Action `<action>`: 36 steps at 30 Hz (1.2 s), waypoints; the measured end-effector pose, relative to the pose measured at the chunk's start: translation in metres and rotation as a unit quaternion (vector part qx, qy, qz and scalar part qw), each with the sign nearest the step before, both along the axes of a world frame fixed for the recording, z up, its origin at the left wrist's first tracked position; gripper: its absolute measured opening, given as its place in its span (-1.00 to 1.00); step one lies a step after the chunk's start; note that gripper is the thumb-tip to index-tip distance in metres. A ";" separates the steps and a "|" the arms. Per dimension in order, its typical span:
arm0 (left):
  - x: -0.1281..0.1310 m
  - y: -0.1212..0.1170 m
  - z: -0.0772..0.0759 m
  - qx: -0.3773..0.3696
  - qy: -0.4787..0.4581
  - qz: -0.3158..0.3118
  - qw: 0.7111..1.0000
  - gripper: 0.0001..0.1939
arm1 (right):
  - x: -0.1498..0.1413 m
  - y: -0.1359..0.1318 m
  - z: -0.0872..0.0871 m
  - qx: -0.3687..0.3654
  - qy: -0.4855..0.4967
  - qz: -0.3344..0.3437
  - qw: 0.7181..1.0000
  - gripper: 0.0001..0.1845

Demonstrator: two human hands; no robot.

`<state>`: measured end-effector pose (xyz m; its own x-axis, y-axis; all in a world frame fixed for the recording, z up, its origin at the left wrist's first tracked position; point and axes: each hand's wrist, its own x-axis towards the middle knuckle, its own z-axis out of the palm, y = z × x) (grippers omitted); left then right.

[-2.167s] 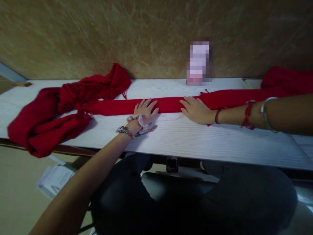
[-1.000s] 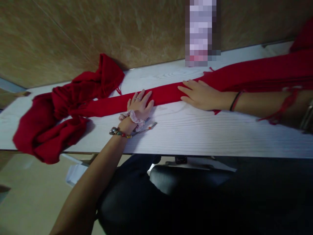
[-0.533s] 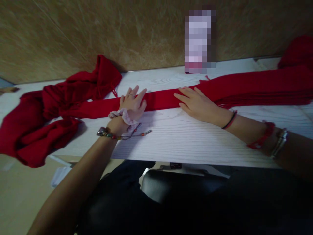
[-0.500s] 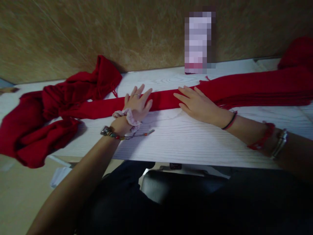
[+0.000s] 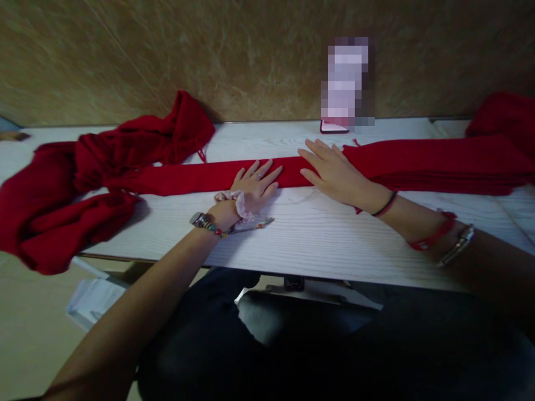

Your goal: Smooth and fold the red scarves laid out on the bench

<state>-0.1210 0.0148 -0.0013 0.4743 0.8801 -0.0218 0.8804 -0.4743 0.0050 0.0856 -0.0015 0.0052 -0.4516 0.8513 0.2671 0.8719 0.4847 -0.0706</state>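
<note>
A long flat strip of red cloth (image 5: 192, 177), scarf-like, runs across the white table. My left hand (image 5: 257, 184) lies palm down on it with fingers spread, a ring on one finger. Just to the right, my right hand (image 5: 332, 170) also rests flat on the cloth, fingers stretched toward the left. Under and beyond my right wrist is a neat stack of folded red cloths (image 5: 438, 164) with fringed ends. The strip's left end runs into a crumpled heap of red cloth (image 5: 54, 184); where one piece ends there is hard to tell.
The white wood-grain table (image 5: 292, 234) stands against a brown marbled wall (image 5: 234, 61). A phone-like thing (image 5: 334, 127), mostly pixelated, leans on the wall. More red cloth (image 5: 501, 117) is bunched at the back right. A pale box-like item (image 5: 94, 298) lies below the table's left front edge.
My left hand has slid right along the red strip, closer to my right hand. My right hand stays in nearly the same place on the cloth. The view has shifted slightly.
</note>
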 end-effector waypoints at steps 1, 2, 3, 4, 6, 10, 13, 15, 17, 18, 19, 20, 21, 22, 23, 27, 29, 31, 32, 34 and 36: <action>0.000 0.000 0.000 0.002 -0.002 0.004 1.000 -0.52 | -0.004 0.001 0.000 -0.008 -0.007 0.000 1.000 -0.43; 0.000 -0.001 0.000 0.006 -0.005 0.013 1.000 -0.52 | -0.006 0.002 0.000 -0.022 -0.018 0.005 1.000 -0.43; -0.001 -0.001 0.000 0.009 -0.009 0.032 0.999 -0.52 | -0.008 0.003 -0.001 -0.039 -0.032 0.012 0.999 -0.42; -0.004 -0.001 -0.001 0.011 -0.013 0.057 0.998 -0.52 | -0.009 0.003 -0.002 -0.054 -0.044 0.020 0.997 -0.42; -0.013 0.000 -0.001 0.010 -0.023 0.108 0.994 -0.50 | -0.009 0.002 -0.004 -0.072 -0.061 0.026 0.995 -0.43; -0.032 0.004 -0.001 0.003 -0.036 0.170 0.985 -0.46 | -0.003 -0.002 -0.007 -0.069 -0.066 0.018 0.995 -0.43; -0.030 0.007 0.002 -0.010 -0.021 0.209 0.978 -0.46 | -0.003 -0.003 -0.011 -0.052 -0.067 0.013 0.996 -0.44; -0.017 0.009 0.004 0.009 -0.017 0.184 0.983 -0.47 | -0.003 -0.002 -0.013 -0.042 -0.064 0.011 0.997 -0.45; -0.002 0.010 0.006 0.034 -0.017 0.118 0.992 -0.49 | -0.003 -0.002 -0.014 -0.039 -0.059 0.011 0.997 -0.45; 0.004 0.011 0.006 0.036 -0.014 0.084 0.996 -0.50 | -0.003 -0.002 -0.013 -0.040 -0.054 0.011 0.998 -0.45; 0.009 0.012 0.005 0.032 -0.011 0.060 0.998 -0.50 | -0.002 -0.002 -0.013 -0.040 -0.049 0.012 0.998 -0.45; 0.012 0.012 0.003 0.024 -0.007 0.044 0.999 -0.51 | -0.002 -0.002 -0.011 -0.040 -0.045 0.012 0.998 -0.45; 0.013 0.013 0.001 0.021 -0.007 0.033 0.999 -0.51 | -0.001 -0.003 -0.010 -0.036 -0.041 0.011 0.998 -0.45; 0.013 0.014 -0.001 0.021 -0.008 0.027 0.999 -0.52 | 0.000 -0.003 -0.009 -0.029 -0.039 0.009 0.999 -0.44; 0.011 0.014 -0.003 0.024 -0.010 0.024 0.999 -0.52 | 0.001 -0.004 -0.008 -0.022 -0.040 0.008 0.999 -0.44; 0.002 0.014 -0.007 0.026 -0.011 0.025 0.999 -0.51 | 0.003 -0.007 -0.008 -0.031 -0.077 0.017 0.996 -0.42; 0.000 0.014 -0.008 0.027 -0.015 0.021 0.999 -0.51 | 0.006 -0.007 -0.006 -0.044 -0.099 0.024 0.994 -0.41; -0.001 0.015 -0.008 0.031 -0.021 0.014 0.999 -0.50 | 0.011 -0.005 0.000 -0.043 -0.113 0.030 0.992 -0.41; -0.001 0.015 -0.008 0.031 -0.022 0.014 0.999 -0.50 | 0.015 -0.002 0.005 -0.035 -0.114 0.029 0.992 -0.42; 0.000 0.015 -0.007 0.028 -0.020 0.016 0.999 -0.51 | 0.022 0.004 0.014 -0.007 -0.100 0.016 0.995 -0.42; 0.003 0.013 -0.003 0.021 -0.015 0.023 0.999 -0.52 | 0.027 0.009 0.018 0.018 -0.074 -0.004 0.997 -0.41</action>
